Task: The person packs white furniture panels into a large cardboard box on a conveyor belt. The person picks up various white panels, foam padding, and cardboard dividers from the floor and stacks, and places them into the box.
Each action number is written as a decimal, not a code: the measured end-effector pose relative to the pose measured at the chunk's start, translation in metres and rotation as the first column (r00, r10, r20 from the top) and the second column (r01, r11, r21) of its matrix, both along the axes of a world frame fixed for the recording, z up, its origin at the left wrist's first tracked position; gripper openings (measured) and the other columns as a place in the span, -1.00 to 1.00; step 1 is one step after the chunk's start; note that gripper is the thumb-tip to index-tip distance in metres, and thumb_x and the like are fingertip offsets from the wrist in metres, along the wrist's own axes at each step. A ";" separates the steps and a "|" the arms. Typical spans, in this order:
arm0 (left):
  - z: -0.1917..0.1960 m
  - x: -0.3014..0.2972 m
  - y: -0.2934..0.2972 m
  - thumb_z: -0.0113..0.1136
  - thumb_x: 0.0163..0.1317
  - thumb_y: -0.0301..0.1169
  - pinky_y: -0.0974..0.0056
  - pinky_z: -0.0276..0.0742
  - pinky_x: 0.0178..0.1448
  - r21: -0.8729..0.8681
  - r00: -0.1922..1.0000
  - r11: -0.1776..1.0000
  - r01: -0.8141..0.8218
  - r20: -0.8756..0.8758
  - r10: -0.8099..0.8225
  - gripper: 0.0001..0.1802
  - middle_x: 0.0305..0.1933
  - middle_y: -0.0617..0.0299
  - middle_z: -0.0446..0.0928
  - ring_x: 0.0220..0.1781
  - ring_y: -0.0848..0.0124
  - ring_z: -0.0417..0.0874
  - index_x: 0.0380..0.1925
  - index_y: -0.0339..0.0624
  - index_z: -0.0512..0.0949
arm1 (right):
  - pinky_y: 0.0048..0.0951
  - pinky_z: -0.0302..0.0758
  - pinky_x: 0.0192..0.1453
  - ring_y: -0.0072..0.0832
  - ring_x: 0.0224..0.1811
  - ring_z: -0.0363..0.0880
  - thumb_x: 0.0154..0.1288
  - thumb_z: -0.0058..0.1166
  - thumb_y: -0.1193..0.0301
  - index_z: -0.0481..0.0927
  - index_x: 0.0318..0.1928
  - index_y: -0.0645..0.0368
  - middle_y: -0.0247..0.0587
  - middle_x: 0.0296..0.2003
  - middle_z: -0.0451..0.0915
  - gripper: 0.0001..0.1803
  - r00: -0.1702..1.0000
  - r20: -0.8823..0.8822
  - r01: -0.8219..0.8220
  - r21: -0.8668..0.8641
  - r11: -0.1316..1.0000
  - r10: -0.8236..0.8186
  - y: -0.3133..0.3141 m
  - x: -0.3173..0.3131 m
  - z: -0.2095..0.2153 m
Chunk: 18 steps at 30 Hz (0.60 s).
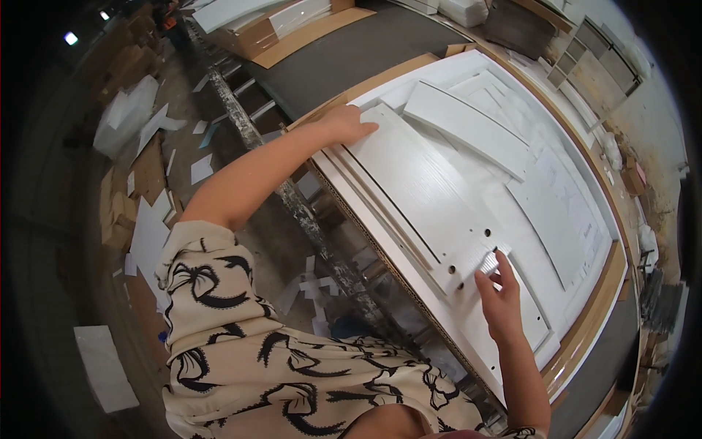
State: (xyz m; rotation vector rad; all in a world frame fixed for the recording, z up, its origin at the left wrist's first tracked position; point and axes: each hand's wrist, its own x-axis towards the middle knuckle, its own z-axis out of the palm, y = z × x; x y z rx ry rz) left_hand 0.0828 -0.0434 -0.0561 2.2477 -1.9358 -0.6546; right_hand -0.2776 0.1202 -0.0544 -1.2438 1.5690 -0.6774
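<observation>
A long white panel [431, 183] with dark round holes at its near end lies over other white boards in an open cardboard carton [395, 276]. At the panel's far left end, my left hand [349, 124] is closed on its edge, with most of the fingers hidden. My right hand [502, 296] is open by the panel's near end, thumb and fingers apart, close to the holes. Below it lies another white board [523, 293] with small holes. A narrower white panel [468, 124] rests at a slant farther back.
White foam [479, 66] lines the carton, and a printed sheet [567, 197] lies at its right. The carton stands on a dark conveyor belt [365, 44] with a worn metal rail [292, 201]. Scraps and cardboard [150, 172] litter the floor at left.
</observation>
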 end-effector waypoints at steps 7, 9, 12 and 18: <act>0.030 -0.057 -0.023 0.07 0.15 -0.06 0.14 0.49 -0.06 -0.089 0.822 0.912 0.401 0.475 -0.315 -0.56 -0.21 -0.08 0.58 -0.15 0.08 0.59 -0.29 -0.24 0.60 | -0.53 0.40 -0.07 -0.52 -0.16 0.41 0.19 0.12 0.35 0.21 0.26 0.25 -0.08 -0.11 0.37 -0.34 0.993 0.087 -0.086 0.015 0.996 0.085 -0.002 -0.013 -0.005; 0.040 -0.082 -0.054 0.23 0.01 -0.06 0.13 0.42 0.10 -0.066 0.842 0.893 0.445 0.369 -0.392 -0.47 -0.02 -0.09 0.50 0.04 0.07 0.50 -0.08 -0.16 0.53 | -0.53 0.38 -0.06 -0.57 -0.15 0.40 0.19 0.10 0.38 0.27 0.23 0.26 -0.17 -0.20 0.46 -0.40 0.983 0.021 -0.184 -0.016 0.983 0.184 -0.004 -0.018 0.002; 0.003 -0.086 -0.089 0.37 -0.17 0.00 0.12 0.22 0.29 -0.479 0.764 0.596 0.645 0.394 -0.510 -0.13 0.24 -0.09 0.25 0.29 0.07 0.24 0.17 -0.10 0.31 | -0.52 0.42 -0.08 -0.46 -0.02 0.38 0.19 0.15 0.35 0.39 0.13 0.17 -0.04 -0.02 0.41 -0.51 0.997 0.041 -0.074 0.060 0.995 0.072 -0.020 -0.030 0.008; -0.009 -0.130 -0.134 0.44 -0.43 -0.06 0.01 -0.07 0.39 -0.117 0.789 0.801 0.587 0.301 -0.535 0.18 0.39 -0.02 -0.02 0.44 0.15 -0.06 0.31 0.01 0.07 | -0.43 0.41 -0.01 -0.38 0.00 0.44 0.17 0.14 0.38 0.46 0.01 0.16 -0.18 0.00 0.48 -0.62 0.977 -0.212 -0.099 -0.429 0.898 0.006 -0.026 -0.073 0.012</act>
